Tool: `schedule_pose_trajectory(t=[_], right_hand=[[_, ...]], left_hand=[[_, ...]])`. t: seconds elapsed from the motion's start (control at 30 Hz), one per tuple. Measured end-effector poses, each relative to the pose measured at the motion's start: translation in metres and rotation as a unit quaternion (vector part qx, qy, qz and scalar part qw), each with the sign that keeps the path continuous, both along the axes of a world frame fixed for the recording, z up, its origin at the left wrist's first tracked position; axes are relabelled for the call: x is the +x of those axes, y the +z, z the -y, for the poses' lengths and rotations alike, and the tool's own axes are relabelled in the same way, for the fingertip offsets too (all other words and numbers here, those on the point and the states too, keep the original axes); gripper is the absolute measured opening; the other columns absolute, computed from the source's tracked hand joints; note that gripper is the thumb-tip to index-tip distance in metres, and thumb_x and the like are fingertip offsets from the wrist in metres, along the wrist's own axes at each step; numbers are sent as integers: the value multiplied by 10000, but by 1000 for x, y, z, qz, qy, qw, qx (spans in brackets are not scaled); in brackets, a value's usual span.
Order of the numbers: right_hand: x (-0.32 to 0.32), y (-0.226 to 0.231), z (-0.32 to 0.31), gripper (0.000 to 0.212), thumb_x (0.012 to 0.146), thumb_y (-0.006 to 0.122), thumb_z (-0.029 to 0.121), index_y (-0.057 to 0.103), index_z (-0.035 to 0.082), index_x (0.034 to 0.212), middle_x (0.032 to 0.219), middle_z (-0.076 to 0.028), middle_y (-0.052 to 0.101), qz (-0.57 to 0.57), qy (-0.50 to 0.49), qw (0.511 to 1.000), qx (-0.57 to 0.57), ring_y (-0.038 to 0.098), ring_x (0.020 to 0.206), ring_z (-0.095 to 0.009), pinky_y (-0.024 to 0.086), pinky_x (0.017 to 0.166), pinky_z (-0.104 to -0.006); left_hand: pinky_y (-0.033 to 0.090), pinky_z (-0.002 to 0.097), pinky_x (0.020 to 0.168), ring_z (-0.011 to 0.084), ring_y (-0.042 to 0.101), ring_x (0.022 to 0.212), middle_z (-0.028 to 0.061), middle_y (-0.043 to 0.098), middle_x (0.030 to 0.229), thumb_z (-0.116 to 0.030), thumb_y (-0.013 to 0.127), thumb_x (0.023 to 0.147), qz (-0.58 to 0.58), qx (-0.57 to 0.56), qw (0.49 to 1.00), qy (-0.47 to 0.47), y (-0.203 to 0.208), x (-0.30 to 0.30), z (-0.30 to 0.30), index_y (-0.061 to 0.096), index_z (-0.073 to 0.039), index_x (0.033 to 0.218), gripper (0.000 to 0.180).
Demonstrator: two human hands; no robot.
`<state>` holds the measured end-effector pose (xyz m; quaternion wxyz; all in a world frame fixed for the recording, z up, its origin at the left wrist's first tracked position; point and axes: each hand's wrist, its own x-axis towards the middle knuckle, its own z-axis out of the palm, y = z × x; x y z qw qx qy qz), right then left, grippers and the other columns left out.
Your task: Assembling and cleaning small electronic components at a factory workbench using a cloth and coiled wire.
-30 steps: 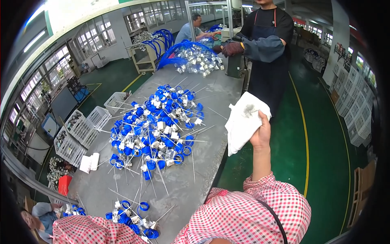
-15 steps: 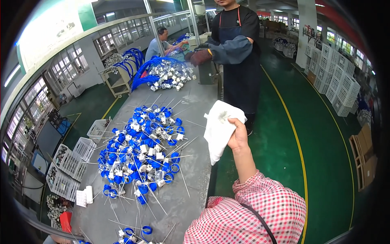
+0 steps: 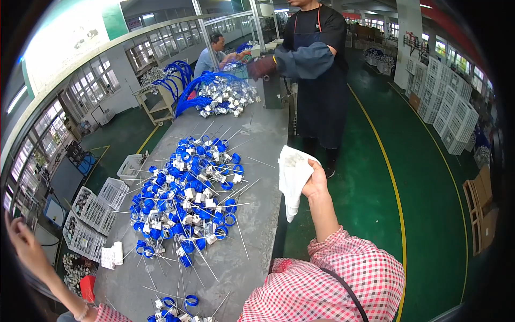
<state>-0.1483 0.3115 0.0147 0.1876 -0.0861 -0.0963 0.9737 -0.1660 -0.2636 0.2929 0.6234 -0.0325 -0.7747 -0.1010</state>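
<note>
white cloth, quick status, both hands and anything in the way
Right hand gripping white cloth, lower end hanging. Left hand at far left, looks empty. Nothing visibly blocking cloth; blue coil pile on table, left of it.

The cloth (image 3: 294, 176) is white, the coils (image 3: 218, 218) blue, the sleeve (image 3: 362, 268) pink-checked.
</note>
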Motion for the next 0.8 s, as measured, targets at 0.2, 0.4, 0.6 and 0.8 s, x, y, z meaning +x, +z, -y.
schedule_pose_trajectory(t=[0.2, 0.4, 0.6, 0.8], right_hand=[[-10, -3, 7, 494, 796, 313, 289, 373, -32, 1167, 1191, -186, 411, -59, 46, 996, 37, 388, 1100, -345, 283, 943, -464], [-13, -4, 9, 446, 749, 435, 101, 359, -82, 1148, 1219, -205, 370, -25, 84, 993, 75, 338, 1148, -316, 227, 980, -446], [-52, -28, 27, 455, 758, 394, 19, 302, -88, 1190, 1259, -202, 314, -68, 192, 979, 23, 269, 1191, -305, 168, 1004, -439], [-61, -29, 62, 444, 768, 381, 22, 304, -86, 1192, 1261, -201, 313, -49, 208, 977, 26, 268, 1191, -305, 162, 1002, -439]], left_hand=[[393, 306, 810, 261, 523, 961, 185, 533, 1028, -98, 445, 802, 281, -75, 957, -8, -69, -45, 51, 460, -18, 1092, 301], [423, 353, 701, 305, 550, 810, 182, 577, 860, -209, 510, 751, 519, -66, 852, -39, -133, -37, -20, 548, -15, 930, 266], [438, 356, 711, 299, 560, 814, 169, 587, 870, -199, 507, 739, 669, -16, 740, -64, -228, -3, -19, 582, -27, 897, 244], [436, 399, 696, 324, 549, 783, 165, 577, 826, -158, 484, 726, 589, -45, 797, -128, -314, -21, -61, 581, -42, 849, 195]])
